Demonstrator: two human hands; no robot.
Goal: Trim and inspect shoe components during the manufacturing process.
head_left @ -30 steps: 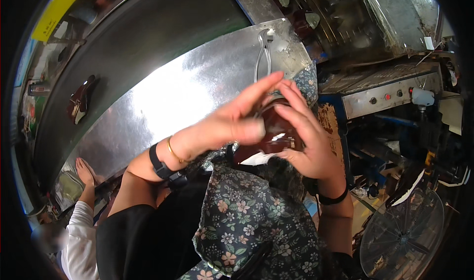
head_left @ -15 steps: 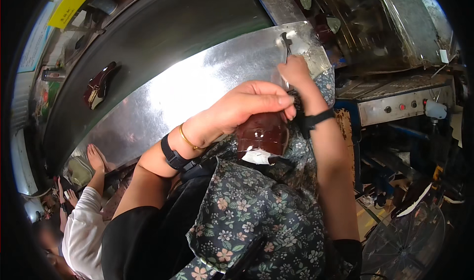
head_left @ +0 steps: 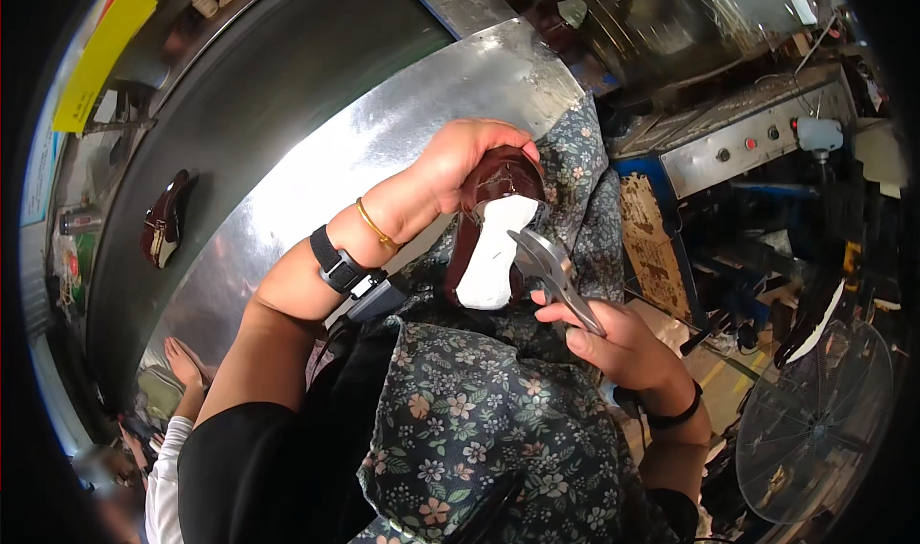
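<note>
- Both hands have come down from the hook at the upper edge of the curved steel surface (head_left: 316,208); half a second ago the right hand reached up to that hook, and now it sits low over the lap.
- Left hand (head_left: 470,161) is closed over the toe end of a dark brown shoe upper on its last (head_left: 484,247), white insole side turned up toward the camera.
- Right hand (head_left: 623,338) is closed around the handles of metal lasting pincers (head_left: 556,276); the tool head lies just beside the white insole, touching or nearly so; which cannot be told.
- Judgement: the tool is now fetched and brought to the shoe, so work on the upper's edge can start.
- Floral apron (head_left: 479,419) lies directly under both hands.
- Second dark shoe piece (head_left: 165,220) rests on the conveyor well left of the left hand.
</note>
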